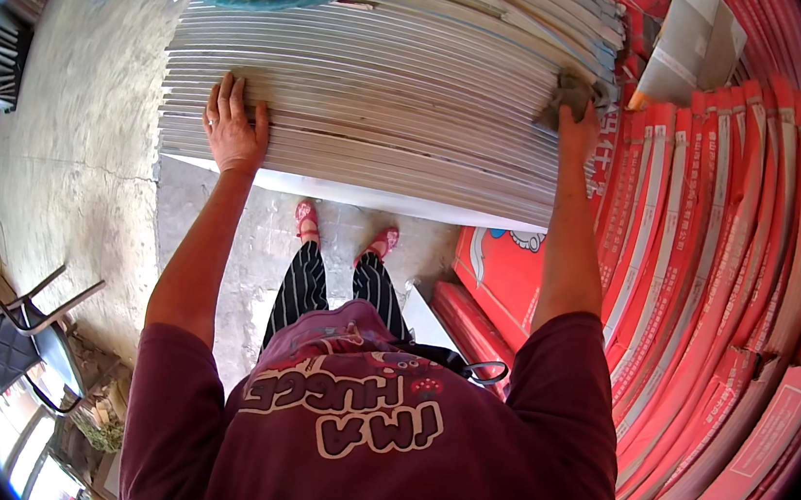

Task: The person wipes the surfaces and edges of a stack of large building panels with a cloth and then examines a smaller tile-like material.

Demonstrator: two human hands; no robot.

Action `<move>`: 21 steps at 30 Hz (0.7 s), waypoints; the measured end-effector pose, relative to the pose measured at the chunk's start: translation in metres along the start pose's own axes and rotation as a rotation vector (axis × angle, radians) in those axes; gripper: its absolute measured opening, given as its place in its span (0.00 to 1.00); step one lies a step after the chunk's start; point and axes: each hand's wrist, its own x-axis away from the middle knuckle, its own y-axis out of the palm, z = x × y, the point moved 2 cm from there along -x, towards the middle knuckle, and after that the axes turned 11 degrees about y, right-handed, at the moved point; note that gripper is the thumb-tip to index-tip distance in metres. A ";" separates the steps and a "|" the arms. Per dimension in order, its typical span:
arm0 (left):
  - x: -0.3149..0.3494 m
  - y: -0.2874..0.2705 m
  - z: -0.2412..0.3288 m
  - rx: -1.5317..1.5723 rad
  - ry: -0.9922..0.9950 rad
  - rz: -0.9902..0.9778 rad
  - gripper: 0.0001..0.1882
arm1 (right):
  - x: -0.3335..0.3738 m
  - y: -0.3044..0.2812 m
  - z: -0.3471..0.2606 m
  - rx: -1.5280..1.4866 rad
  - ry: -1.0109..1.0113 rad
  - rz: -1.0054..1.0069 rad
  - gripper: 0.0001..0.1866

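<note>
One grey cloth [563, 99] in the right grip [580, 130], against stacked panels [389, 83].

A row of thin pale panels [389, 83], packed tightly with their edges facing up, serves as the support. On those edges sit a round teal basin [280, 5] at the far side, cut off by the view, and a dark grey rag [561, 93] near the right end, beneath the right hand [579, 130]. The left hand [235, 135] rests flat toward the left end. On the concrete floor [84, 197] stands a dark chair [4, 350].
</note>
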 end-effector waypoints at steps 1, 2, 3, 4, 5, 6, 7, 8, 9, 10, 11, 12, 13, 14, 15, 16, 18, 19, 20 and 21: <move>0.001 -0.001 0.005 0.006 -0.001 0.006 0.26 | 0.006 0.002 -0.003 -0.021 -0.029 0.026 0.32; 0.003 -0.002 0.010 0.012 -0.001 0.012 0.26 | 0.011 0.006 -0.008 -0.042 -0.058 0.052 0.31; -0.004 0.002 0.006 0.027 -0.006 0.022 0.26 | 0.015 0.010 -0.028 -0.072 -0.125 0.088 0.31; -0.004 -0.001 0.004 0.023 -0.004 0.018 0.25 | 0.028 0.020 -0.042 -0.111 -0.179 0.103 0.31; -0.004 -0.003 0.001 0.019 -0.002 0.014 0.25 | 0.044 0.030 -0.058 -0.150 -0.233 0.118 0.31; -0.003 -0.002 -0.003 0.021 -0.007 -0.006 0.27 | 0.060 0.036 -0.081 -0.170 -0.297 0.121 0.29; 0.000 -0.001 -0.002 0.025 -0.018 -0.011 0.27 | 0.077 0.038 -0.104 -0.180 -0.363 0.125 0.28; 0.000 -0.002 -0.002 0.019 -0.023 -0.017 0.27 | 0.097 0.043 -0.130 -0.216 -0.406 0.085 0.26; -0.001 -0.003 -0.004 0.012 -0.024 -0.019 0.27 | 0.117 0.050 -0.156 -0.256 -0.447 0.047 0.25; -0.002 -0.005 -0.003 0.007 -0.018 -0.020 0.26 | 0.138 0.057 -0.178 -0.363 -0.551 0.031 0.24; -0.003 -0.005 -0.002 0.003 -0.012 -0.020 0.26 | 0.158 0.064 -0.199 -0.470 -0.654 0.016 0.24; -0.003 -0.005 -0.003 -0.002 -0.011 -0.019 0.26 | 0.179 0.065 -0.220 -0.473 -0.698 -0.055 0.24; -0.003 -0.005 -0.004 0.014 -0.005 -0.013 0.26 | 0.200 0.061 -0.238 -0.472 -0.739 -0.126 0.24; -0.003 -0.005 -0.005 0.029 0.000 -0.006 0.26 | 0.219 0.057 -0.252 -0.462 -0.766 -0.168 0.23; -0.003 -0.004 -0.004 0.047 0.007 0.002 0.26 | 0.230 0.055 -0.259 -0.449 -0.793 -0.207 0.23; -0.003 -0.004 -0.004 0.045 0.005 -0.005 0.26 | 0.230 0.055 -0.260 -0.437 -0.807 -0.233 0.22; -0.004 -0.003 -0.004 0.046 0.006 -0.018 0.26 | 0.227 0.054 -0.259 -0.409 -0.832 -0.279 0.22; -0.004 -0.003 -0.003 0.047 0.007 -0.012 0.26 | 0.221 0.055 -0.256 -0.414 -0.844 -0.306 0.22; -0.004 -0.003 -0.003 0.049 0.009 -0.005 0.26 | 0.213 0.055 -0.251 -0.419 -0.854 -0.333 0.22; -0.004 -0.004 -0.004 0.049 0.008 0.001 0.26 | 0.205 0.054 -0.247 -0.425 -0.866 -0.361 0.22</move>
